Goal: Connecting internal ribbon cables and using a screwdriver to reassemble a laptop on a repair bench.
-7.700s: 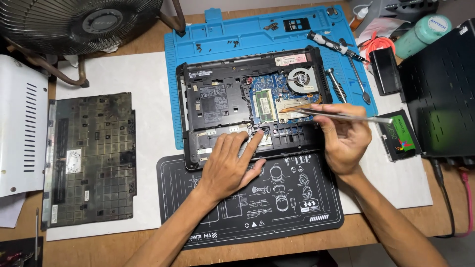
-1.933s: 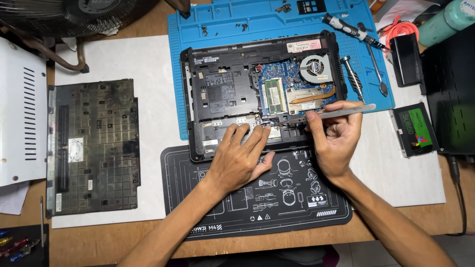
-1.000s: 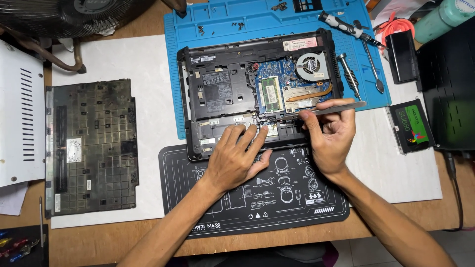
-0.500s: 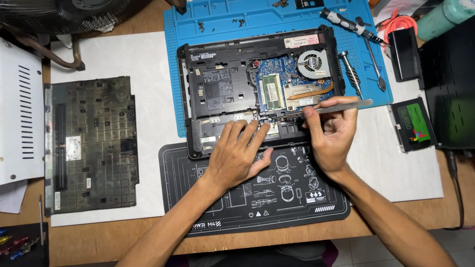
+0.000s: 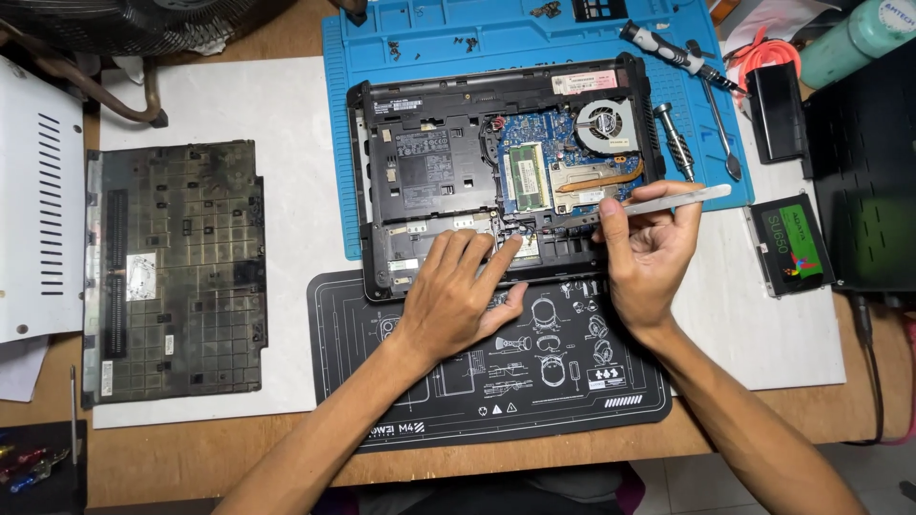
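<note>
The opened laptop (image 5: 496, 176) is laid upside down on the blue mat (image 5: 429, 43), right under the fingers of both hands. The left hand (image 5: 458, 300) is pressed flat on its front edge, fingers spread slightly, fingertips beside a small card. A thin metal pry tool (image 5: 658, 200) is pinched between thumb and fingers of the right hand (image 5: 649, 253), its tip pointed at that same spot. A removed bottom cover (image 5: 176, 272) is parked well left of the left-hand fingers.
</note>
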